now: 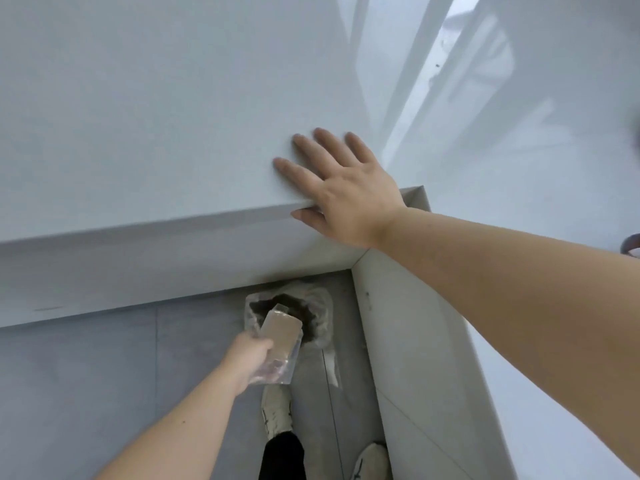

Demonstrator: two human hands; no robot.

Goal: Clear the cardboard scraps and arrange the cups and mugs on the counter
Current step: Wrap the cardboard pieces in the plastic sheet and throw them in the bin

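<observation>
The step in hand looks to be the clearing one: scraps are going into the bin, and the arranging of cups and mugs has not begun as far as this view tells

The landmark is the small floor bin lined with a clear plastic bag (pixel 320 315), tucked into the inside corner where the two runs of pale grey-white stone counter (pixel 156 109) meet. Right over its dark mouth hangs a flat brown rectangular cardboard scrap (pixel 281 330), with a crumpled bit of clear plastic film (pixel 273 370) bunched at its near end. The left hand (pixel 250 358) is closed around that near end, gripping scrap and film together, and the far end of the cardboard points down into the opening. Whether it touches the liner I cannot tell

Up and away from the bin, the right hand (pixel 349 192) lies open and flat on the counter top, fingers spread, thumb hooked over the front edge, holding nothing; it seems to brace the person leaning down. Just on the near side of the bin stand two pale worn shoes (pixel 277 408) on the grey tiled floor (pixel 104 368)

No cups or mugs can be made out; a dark rounded thing at the far right edge is too cropped to name

Next move, in my judgement: loosen the left fingers so cardboard and film drop inside the liner, keeping the scrap steep enough that it does not catch on the rim
</observation>
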